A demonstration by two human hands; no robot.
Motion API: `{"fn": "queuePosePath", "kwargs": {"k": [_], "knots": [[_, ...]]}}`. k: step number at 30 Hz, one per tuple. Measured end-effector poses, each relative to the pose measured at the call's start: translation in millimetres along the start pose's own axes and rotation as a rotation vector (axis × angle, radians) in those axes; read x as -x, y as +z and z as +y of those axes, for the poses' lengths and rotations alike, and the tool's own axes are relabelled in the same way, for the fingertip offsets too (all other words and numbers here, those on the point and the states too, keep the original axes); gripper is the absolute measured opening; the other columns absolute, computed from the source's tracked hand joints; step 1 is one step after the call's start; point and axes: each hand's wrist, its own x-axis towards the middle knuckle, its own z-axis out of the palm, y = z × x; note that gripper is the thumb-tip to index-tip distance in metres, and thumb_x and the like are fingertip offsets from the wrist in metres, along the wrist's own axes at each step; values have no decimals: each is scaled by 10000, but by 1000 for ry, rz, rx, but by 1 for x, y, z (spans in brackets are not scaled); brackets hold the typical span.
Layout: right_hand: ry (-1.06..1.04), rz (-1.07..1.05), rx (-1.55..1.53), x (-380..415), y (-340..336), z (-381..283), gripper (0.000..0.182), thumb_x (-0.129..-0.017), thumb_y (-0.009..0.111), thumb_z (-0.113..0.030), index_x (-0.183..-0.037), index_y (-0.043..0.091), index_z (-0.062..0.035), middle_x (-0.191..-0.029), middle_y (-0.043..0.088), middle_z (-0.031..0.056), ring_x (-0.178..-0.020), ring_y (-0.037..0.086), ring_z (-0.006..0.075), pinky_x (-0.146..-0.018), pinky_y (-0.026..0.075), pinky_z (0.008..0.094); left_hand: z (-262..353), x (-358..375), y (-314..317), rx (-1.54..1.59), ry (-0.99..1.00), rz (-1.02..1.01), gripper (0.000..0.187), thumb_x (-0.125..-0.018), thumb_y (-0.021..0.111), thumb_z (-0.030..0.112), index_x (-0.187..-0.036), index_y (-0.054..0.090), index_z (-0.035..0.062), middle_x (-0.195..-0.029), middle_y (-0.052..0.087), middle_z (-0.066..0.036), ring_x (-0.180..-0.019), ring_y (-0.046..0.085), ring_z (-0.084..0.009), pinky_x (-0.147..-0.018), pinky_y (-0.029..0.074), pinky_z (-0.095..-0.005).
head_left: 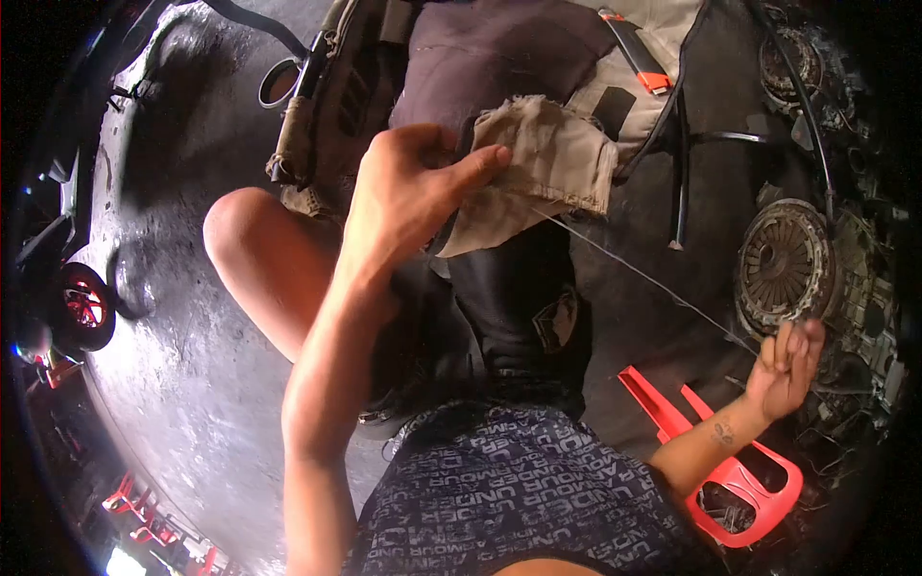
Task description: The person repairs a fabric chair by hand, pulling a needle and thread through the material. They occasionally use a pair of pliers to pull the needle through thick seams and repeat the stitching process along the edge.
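Note:
My left hand (408, 192) is closed on the edge of a beige piece of fabric (562, 154), thumb on top and the other fingers hidden behind it. The fabric has a frayed upper edge and hangs over my dark-clad leg. A pale thread (653, 280) runs taut from its lower part down to the right. Its far end reaches my right hand (786, 370), whose fingers are pinched together out to the side. Whether a needle is in that pinch is too small to make out. Beyond the fabric is a dark purplish cushioned surface (499, 58).
An orange-and-black utility knife (636, 53) lies on light fabric at the top. Right of me are a round clutch-like metal part (783, 259), black tubing (680, 182) and a red plastic chair (764, 504). A wheel (84, 305) stands at far left on the grey floor (182, 384).

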Motion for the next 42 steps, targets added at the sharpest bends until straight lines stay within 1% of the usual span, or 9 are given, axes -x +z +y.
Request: {"fn": "queuePosePath", "kwargs": {"k": [8,18,21,26,27,30,34,35,42], "knots": [[49,-62,298,33,6,-26,150,-1013,544,-118,-1101,518,1,-745,413,12,-638,334,88,-551,263,246,-11,-7,11,22,208,55,359,-864,739,292,-839,651,-56,-623,578,-66,-614,511,-101,-576,450,-314],[149,71,322,50,8,-21,133,-992,562,-113,-1049,522,0,-714,385,-10,-619,333,75,-547,278,221,-25,-8,9,50,202,69,325,-874,741,266,-868,655,-47,-649,587,-56,-615,506,-94,-558,438,-302],[254,94,330,52,11,-16,188,-961,582,-129,-1058,538,26,-716,430,-1,-620,371,79,-551,306,216,-28,-8,9,23,239,110,334,-864,757,271,-890,657,-47,-673,626,-84,-611,551,-123,-580,471,-304],[472,-184,551,48,44,11,241,-885,612,-147,-1008,626,60,-750,593,79,-635,531,109,-563,401,230,-1,9,5,-87,412,315,310,-807,829,219,-959,682,-7,-854,698,-128,-659,651,-207,-640,536,-337],[513,-222,494,46,49,19,227,-893,617,-136,-1012,636,57,-765,623,99,-631,558,121,-567,430,236,1,12,3,-82,397,282,307,-753,853,150,-1015,717,67,-1061,668,-119,-807,667,-242,-707,544,-362],[555,-283,278,33,89,52,178,-922,622,-75,-1049,655,46,-833,696,157,-632,629,161,-591,520,279,1,20,-3,-430,808,242,350,-717,839,116,-1052,742,138,-1213,603,-110,-972,631,-275,-795,532,-375],[341,-318,141,14,135,100,168,-960,599,-37,-1099,640,47,-912,706,170,-783,686,197,-730,563,327,1,25,-3,-585,883,145,346,-677,795,93,-1004,770,200,-1286,575,-76,-1128,547,-296,-907,480,-382],[283,-316,210,7,145,105,172,-966,599,-49,-1101,631,51,-926,699,160,-826,691,208,-774,562,331,1,27,-5,-607,910,78,319,-690,749,120,-989,775,224,-1373,534,-79,-1220,487,-321,-1010,411,-447],[122,-358,-108,-24,158,103,159,-972,592,-89,-1055,614,45,-851,673,147,-732,657,198,-685,538,322,7,54,-8,-871,832,-127,244,-683,711,138,-919,743,189,-1572,360,-76,-1406,319,-386,-1116,256,-591]]}}
